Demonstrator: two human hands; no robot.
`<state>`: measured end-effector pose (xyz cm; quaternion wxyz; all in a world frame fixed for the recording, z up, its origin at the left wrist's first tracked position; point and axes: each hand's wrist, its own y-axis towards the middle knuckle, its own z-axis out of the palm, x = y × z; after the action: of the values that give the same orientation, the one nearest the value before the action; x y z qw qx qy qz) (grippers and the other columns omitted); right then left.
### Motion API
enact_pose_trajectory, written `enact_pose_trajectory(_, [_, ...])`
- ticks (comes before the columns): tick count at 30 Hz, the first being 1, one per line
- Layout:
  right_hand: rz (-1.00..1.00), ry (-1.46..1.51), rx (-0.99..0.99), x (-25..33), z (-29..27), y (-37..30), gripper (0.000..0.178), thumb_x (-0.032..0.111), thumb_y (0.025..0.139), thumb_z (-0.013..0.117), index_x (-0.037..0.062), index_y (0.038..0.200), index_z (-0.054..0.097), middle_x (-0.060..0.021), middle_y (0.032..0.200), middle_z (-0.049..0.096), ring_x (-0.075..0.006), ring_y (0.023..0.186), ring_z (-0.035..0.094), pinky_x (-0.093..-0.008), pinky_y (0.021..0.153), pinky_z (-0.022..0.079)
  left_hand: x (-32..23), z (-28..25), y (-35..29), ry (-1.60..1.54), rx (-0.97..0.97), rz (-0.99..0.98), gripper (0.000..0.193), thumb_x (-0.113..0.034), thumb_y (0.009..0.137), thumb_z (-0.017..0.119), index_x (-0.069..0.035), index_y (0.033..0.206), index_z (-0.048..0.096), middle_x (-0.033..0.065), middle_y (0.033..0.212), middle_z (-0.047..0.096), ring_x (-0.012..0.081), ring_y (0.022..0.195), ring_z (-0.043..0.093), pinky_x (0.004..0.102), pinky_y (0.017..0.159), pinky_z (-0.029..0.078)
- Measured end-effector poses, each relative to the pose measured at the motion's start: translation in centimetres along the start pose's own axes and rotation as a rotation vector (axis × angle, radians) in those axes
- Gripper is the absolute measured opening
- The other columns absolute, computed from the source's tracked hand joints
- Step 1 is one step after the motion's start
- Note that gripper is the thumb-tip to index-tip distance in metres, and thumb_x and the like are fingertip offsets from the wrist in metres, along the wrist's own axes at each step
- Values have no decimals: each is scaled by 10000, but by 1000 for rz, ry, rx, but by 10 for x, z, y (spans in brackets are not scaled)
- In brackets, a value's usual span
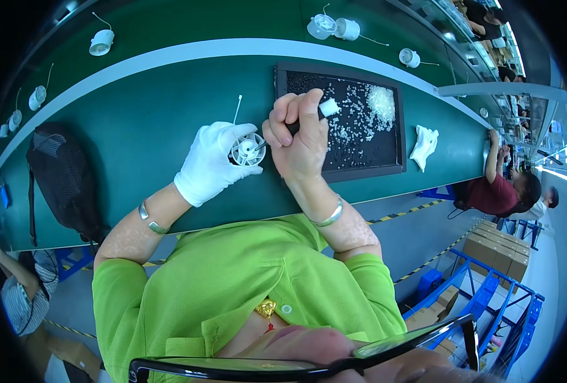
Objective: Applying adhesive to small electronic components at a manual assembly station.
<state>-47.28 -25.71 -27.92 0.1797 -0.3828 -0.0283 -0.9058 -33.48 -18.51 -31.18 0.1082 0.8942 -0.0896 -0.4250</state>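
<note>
My left hand, in a white glove, grips a round white fan housing with spokes and a hub; a thin white wire sticks up from it. My bare right hand is closed round a screwdriver with a black handle and a white end. Its thin shaft points left at the middle of the housing; whether the tip is seated there is too small to tell. Beside my right hand lies a black tray with scattered small white pieces and a heap of them at its far right.
On the green bench are a black mesh bag at left and a crumpled white glove right of the tray. Beyond a pale rail, several similar wired white units stand. A co-worker in dark red sits at the right.
</note>
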Motion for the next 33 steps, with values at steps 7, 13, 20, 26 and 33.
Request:
enact_pose_trajectory(7, [-14,-20,66,-17,-5,6,480,471,955,422,85,670,414,-38,680,457,-50,412,256,-212,391,223,3,-1,3,-30,-8,30,583,-264,541,827,-62,1038,598,116,825,602,308,790,562,406,717,433])
enact_pose_trajectory(13, [-17,-141,75,-18,-3,2,487,440,973,395,65,664,393,-61,661,448,-59,406,253,-217,393,230,1,-3,2,-9,-22,43,576,-263,550,821,-55,1039,599,113,797,594,311,765,559,411,701,436])
enact_pose_trajectory(20, [-45,-131,112,-20,-2,1,479,354,942,522,16,621,413,-79,611,478,-75,413,324,-229,388,246,2,-4,5,-10,19,18,544,-258,567,811,-56,1030,609,113,818,603,305,789,565,405,714,437])
enact_pose_trajectory(26, [-273,-592,335,-24,-3,-3,445,268,927,541,31,572,413,-88,617,518,-100,489,408,-239,438,317,1,-3,5,10,-84,50,381,-267,582,807,-79,838,597,103,780,587,317,759,561,414,677,436])
enact_pose_trajectory(33, [-330,-803,363,-21,4,-7,354,85,898,512,-20,562,473,-75,562,509,-132,492,459,-269,449,340,-6,-12,12,-113,-41,-12,275,-158,567,786,-80,687,551,96,679,576,336,669,555,423,610,439])
